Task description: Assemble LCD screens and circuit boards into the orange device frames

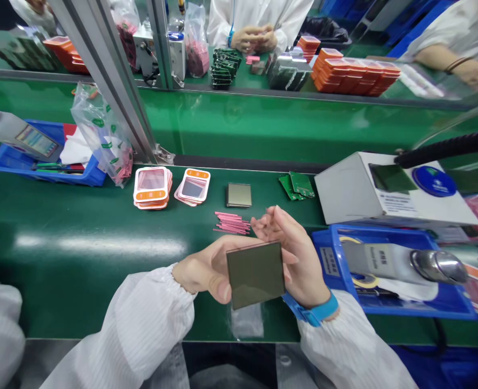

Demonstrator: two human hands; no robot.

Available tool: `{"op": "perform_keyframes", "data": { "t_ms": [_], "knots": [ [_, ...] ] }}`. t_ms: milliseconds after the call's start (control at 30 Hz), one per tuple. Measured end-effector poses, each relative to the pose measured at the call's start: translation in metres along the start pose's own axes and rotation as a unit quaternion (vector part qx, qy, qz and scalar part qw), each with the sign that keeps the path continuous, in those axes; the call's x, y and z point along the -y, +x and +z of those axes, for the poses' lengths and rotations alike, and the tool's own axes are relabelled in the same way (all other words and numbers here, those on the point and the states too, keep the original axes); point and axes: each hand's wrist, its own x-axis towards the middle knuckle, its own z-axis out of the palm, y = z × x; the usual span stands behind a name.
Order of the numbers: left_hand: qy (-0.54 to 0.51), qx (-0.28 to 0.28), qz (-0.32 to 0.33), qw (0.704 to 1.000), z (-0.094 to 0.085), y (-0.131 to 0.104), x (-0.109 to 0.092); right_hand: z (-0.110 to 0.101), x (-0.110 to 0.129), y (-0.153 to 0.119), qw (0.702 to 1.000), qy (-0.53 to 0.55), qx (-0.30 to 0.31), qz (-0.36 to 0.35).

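A dark grey LCD screen panel (255, 275) is held tilted in front of me by my left hand (206, 267). The thumb presses near its left edge, and the other fingers pass behind it, mostly hidden. My right hand (301, 254) is close against the panel's right side, its fingers loosely curled and apart, with nothing visible in them. Just beyond the hands lie several thin pink strips (233, 223). Behind these rests a small stack of similar LCD panels (239, 195). Under the held panel, a clear plastic film or bag (248, 321) lies at the table's front edge.
Orange-and-white frames (153, 186) and a smaller pile of them (194, 185) sit left of centre. Green circuit boards (296, 185) lie at right, near a white box (356, 189). Blue trays (331, 254) with bottles flank both sides. A metal post (113, 75) rises at left; co-workers sit opposite.
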Motion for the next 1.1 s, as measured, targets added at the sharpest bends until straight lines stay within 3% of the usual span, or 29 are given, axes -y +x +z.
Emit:
{"op": "perform_keyframes", "data": {
  "t_ms": [367, 600, 667, 767, 867, 933, 1033, 1100],
  "knots": [
    [-0.019, -0.004, 0.018, 1.0, 0.0, 0.001, 0.0, -0.002, -0.001, 0.003, 1.0, -0.004, -0.02, 0.005],
    [-0.058, -0.043, 0.023, 0.997, 0.0, 0.0, 0.003, -0.009, 0.009, 0.009, 0.998, 0.019, -0.046, 0.036],
    [-0.05, -0.044, 0.034, 0.997, -0.001, 0.0, 0.005, -0.008, 0.013, 0.006, 0.999, 0.013, -0.032, -0.003],
    [-0.031, -0.054, 0.043, 0.997, -0.002, 0.0, 0.005, -0.005, 0.014, -0.001, 0.988, -0.042, -0.017, -0.148],
    [-0.032, -0.084, 0.065, 0.994, -0.001, 0.001, 0.001, -0.007, 0.01, -0.009, 0.938, -0.133, -0.02, -0.32],
    [-0.048, -0.094, 0.095, 0.99, 0.002, 0.002, -0.003, -0.011, 0.007, -0.011, 0.875, -0.223, -0.022, -0.429],
    [-0.065, -0.102, 0.121, 0.985, 0.005, 0.001, -0.008, -0.018, 0.005, -0.011, 0.716, -0.397, 0.009, -0.575],
    [-0.066, -0.118, 0.121, 0.983, 0.005, -0.002, -0.011, -0.019, 0.005, -0.01, 0.606, -0.478, 0.041, -0.634]
  ]
}}
